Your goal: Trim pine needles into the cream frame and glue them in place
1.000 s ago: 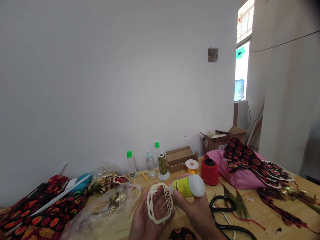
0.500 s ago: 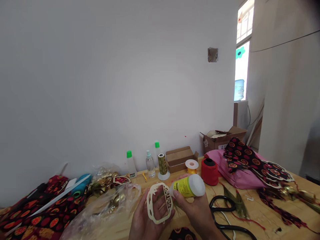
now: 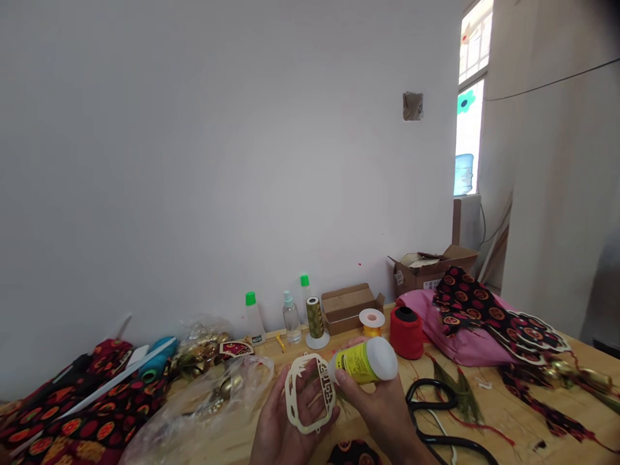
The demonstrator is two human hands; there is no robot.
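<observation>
- While the left hand [image 3: 278,429] cups a cream cut-out frame [image 3: 310,394] from below, fingers spread behind it and thumb at its left edge, the right hand [image 3: 382,407] is wrapped around a white bottle [image 3: 364,360] with a yellow label.
- Head view, bottle: it lies nearly level, with its long axis running left to right. The nozzle end points left at the frame's right rim, seemingly touching it, and the rounded base points right and slightly up.
- Head view, frame: it is held above the table [image 3: 504,413] at the near middle, with its flat face turned up toward the camera and its longer side running away from the person.
- Close on the right are black scissors [image 3: 436,413], lying just beside the right wrist, with a red thread spool [image 3: 405,332] behind them.
- Behind the hands, near the wall, stand a gold thread spool [image 3: 314,318], an orange ribbon reel [image 3: 372,321] and a cardboard box [image 3: 349,307].
- On the left, a clear plastic bag [image 3: 208,397] lies near the left hand, with patterned fabric [image 3: 72,413] beyond it.
- Bare wood shows right of the scissors, before the pink cloth [image 3: 455,345]. The table's near edge is out of view.
</observation>
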